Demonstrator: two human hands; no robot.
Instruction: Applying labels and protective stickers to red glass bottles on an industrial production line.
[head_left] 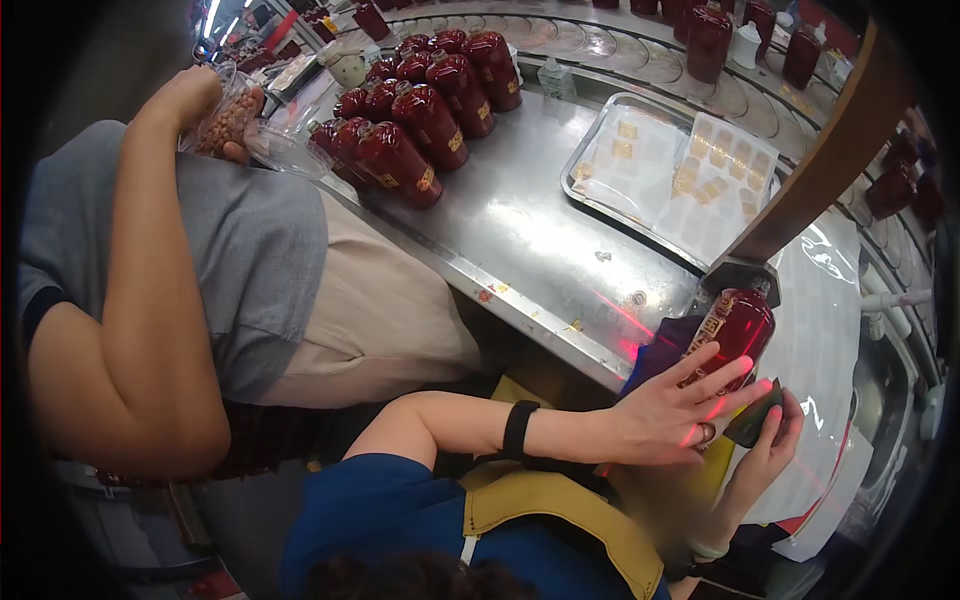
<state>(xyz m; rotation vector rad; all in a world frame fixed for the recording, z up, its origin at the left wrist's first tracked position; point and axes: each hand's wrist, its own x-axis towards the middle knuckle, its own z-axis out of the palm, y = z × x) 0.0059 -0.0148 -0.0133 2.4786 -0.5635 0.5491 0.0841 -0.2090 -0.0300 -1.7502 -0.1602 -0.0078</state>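
A dark red glossy bottle (pixel 745 325) with a gold label lies tilted at the table's right end, its neck toward a dark bracket at the foot of a brown post. My left hand (pixel 665 405) reaches over the bottle's near end with fingers stretched and spread; whether the fingertips touch it I cannot tell. Red laser lines cross these fingers. My right hand (pixel 770 450) pinches a dark green flat piece (pixel 752 418) between thumb and fingers, close beside the bottle's lower end. A purple-blue cloth (pixel 655 350) lies by the bottle, partly hidden by my left hand.
Several red bottles (pixel 400 165) stand grouped on the metal table (pixel 530 230). Gold labels on backing sheets fill a metal tray (pixel 580 165). The brown post (pixel 820 150) rises at right. A co-worker's hand (pixel 190 95) holds a clear jar (pixel 232 115) of brown pieces. A conveyor runs behind.
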